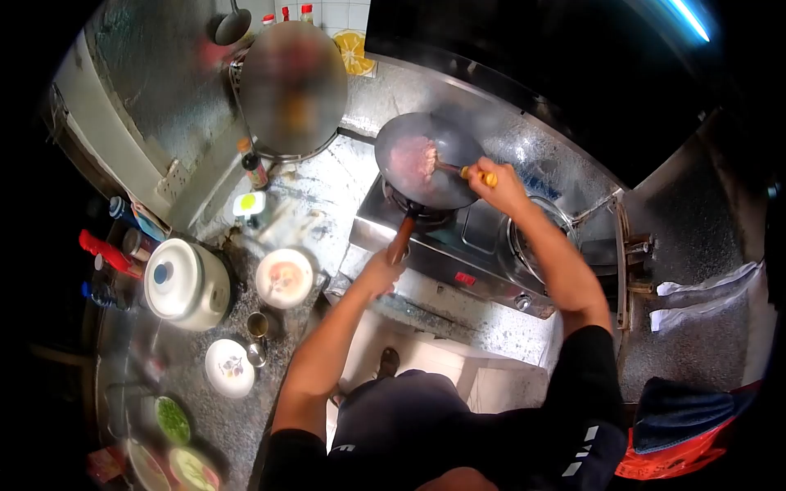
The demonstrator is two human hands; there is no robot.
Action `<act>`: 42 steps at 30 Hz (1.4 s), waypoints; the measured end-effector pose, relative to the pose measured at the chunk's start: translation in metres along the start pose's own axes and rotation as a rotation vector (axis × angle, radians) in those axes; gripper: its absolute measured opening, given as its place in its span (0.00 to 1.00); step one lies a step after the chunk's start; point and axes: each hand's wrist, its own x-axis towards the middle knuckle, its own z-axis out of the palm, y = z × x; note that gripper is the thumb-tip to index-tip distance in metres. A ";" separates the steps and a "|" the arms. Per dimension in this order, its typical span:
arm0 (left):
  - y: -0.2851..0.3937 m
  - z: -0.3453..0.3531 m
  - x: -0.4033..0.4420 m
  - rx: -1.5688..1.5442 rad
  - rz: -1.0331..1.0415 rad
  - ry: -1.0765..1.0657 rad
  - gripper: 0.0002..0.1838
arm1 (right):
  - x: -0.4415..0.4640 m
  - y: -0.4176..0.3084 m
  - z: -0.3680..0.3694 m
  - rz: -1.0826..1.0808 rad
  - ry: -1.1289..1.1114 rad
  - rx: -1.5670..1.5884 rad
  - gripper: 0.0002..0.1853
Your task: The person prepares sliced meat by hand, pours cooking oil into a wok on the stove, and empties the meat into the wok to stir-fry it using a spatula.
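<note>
A dark wok (446, 186) sits tilted over the left burner of the gas stove (442, 254). Pinkish meat (411, 160) lies inside it, with faint steam above. My left hand (380, 273) is closed around the wok's wooden handle (401, 238). In my right hand (498, 188) is the yellow handle of a spatula (449, 168), whose blade touches the meat's right side.
On the left counter stand a white cooker (187, 282), a bowl with pink residue (285, 278), a metal cup (258, 325), a floral plate (230, 368) and a dish of chopped greens (173, 420). A sauce bottle (254, 168) stands near the back wall.
</note>
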 end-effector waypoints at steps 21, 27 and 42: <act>-0.011 0.010 0.005 0.029 -0.004 0.060 0.19 | 0.026 -0.007 -0.091 1.027 -0.074 0.443 0.15; -0.011 0.010 0.009 0.008 0.007 0.049 0.19 | -0.001 0.017 0.008 0.815 0.126 0.640 0.11; -0.005 0.013 0.003 0.059 -0.049 0.064 0.19 | -0.032 0.011 -0.002 0.841 0.085 0.594 0.11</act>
